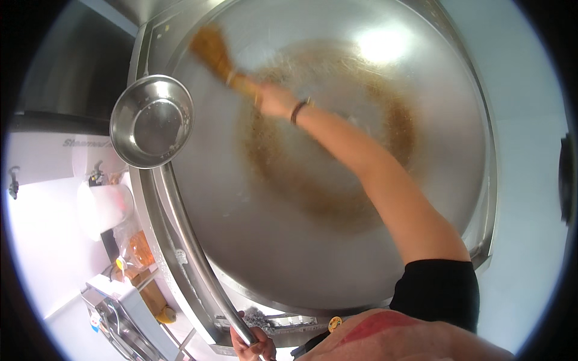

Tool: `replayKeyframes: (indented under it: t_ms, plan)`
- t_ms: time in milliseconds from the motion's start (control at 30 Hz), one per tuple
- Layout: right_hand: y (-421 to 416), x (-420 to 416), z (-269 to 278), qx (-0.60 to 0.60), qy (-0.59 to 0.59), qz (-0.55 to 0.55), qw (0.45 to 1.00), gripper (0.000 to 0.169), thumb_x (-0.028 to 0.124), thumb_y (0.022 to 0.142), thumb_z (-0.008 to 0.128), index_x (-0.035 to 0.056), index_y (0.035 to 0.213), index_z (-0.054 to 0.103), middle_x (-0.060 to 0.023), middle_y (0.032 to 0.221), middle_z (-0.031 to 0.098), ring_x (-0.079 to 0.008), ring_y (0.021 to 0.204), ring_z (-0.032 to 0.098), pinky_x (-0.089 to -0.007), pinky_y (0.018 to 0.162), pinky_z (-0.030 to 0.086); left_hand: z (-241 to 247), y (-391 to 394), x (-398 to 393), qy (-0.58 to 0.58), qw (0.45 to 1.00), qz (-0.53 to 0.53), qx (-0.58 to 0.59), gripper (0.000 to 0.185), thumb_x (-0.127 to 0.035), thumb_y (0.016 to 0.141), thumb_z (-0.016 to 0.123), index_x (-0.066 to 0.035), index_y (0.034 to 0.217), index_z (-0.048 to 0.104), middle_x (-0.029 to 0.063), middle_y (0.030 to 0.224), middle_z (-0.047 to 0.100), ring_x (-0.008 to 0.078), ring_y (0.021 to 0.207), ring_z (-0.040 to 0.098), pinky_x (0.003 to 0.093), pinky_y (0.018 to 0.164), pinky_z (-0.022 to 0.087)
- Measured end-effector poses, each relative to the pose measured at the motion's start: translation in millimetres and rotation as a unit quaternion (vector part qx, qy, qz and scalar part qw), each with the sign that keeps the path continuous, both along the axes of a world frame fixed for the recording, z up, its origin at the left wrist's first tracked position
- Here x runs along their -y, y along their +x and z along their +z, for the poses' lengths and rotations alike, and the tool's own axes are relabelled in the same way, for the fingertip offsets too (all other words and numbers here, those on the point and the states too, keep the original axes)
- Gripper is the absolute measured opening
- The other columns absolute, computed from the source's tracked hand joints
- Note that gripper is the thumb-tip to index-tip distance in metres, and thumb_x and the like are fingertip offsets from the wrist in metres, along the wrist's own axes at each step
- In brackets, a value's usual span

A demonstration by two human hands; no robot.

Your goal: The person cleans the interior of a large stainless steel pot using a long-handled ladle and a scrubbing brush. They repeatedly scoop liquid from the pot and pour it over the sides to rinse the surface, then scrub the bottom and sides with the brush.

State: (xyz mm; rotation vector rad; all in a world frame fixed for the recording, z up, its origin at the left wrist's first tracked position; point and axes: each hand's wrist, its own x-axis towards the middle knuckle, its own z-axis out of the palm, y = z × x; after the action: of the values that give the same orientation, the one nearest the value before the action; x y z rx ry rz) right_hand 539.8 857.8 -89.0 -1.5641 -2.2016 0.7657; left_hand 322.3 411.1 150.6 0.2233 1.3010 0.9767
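Observation:
A very large round metal wok (334, 266) fills most of the head view, with a brownish ring on its inner surface. Reaching over it from the lower right, my right hand (275, 100) grips the handle of a bristle brush (214, 52), its blurred head over the wok's upper left side. At the bottom, my left hand (254, 344) is closed around the long metal handle of a ladle (158, 126). The ladle's wide round bowl faces up over the left rim and holds some wet residue. A dark bracelet (298, 112) circles my right wrist.
A metal counter edge (156, 243) with wet foam runs along the wok's left side. Beyond it are a plastic bottle of orange liquid (141, 248), a white container (106, 207) and a metal appliance (122, 316). A dark scouring pad (258, 319) lies near my left hand.

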Motion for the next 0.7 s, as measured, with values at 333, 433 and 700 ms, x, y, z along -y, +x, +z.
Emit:
replayKeyframes:
  t_ms: [333, 433, 700]
  plan:
    - [216, -10, -17, 0.164, 0.045, -0.211, 0.962, 0.049, 0.011, 0.085, 0.038, 0.0212, 0.132, 0.032, -0.0238, 0.109, 0.054, -0.0381, 0.089, 0.057, -0.0469, 0.076, 0.046, 27, 27, -9, 0.038, 0.997, 0.062, -0.004, 0.076, -0.004, 0.068, 0.063, -0.006, 0.132, 0.023, 0.0051, 0.052, 0.039, 0.0118, 0.034, 0.038, 0.0237, 0.029, 0.028]
    - [282, 32, 9, 0.232, -0.010, -0.313, 0.921, 0.059, 0.030, 0.086, 0.041, 0.0232, 0.138, 0.014, -0.0259, 0.120, 0.046, -0.0395, 0.107, 0.049, -0.0478, 0.090, 0.039, 27, 16, 7, 0.033, 0.987, 0.158, -0.019, 0.074, 0.009, 0.063, 0.055, 0.000, 0.129, 0.025, 0.0091, 0.052, 0.040, 0.0145, 0.029, 0.039, 0.0254, 0.025, 0.033]
    - [96, -19, 0, -0.164, -0.098, -0.234, 0.953, 0.050, 0.008, 0.081, 0.045, 0.0094, 0.130, 0.037, -0.0192, 0.123, 0.047, -0.0288, 0.116, 0.044, -0.0363, 0.095, 0.035, 34, 21, 14, 0.060, 0.974, 0.213, -0.053, 0.077, 0.005, 0.060, 0.054, 0.000, 0.130, 0.023, 0.0079, 0.051, 0.040, 0.0123, 0.028, 0.036, 0.0259, 0.023, 0.031]
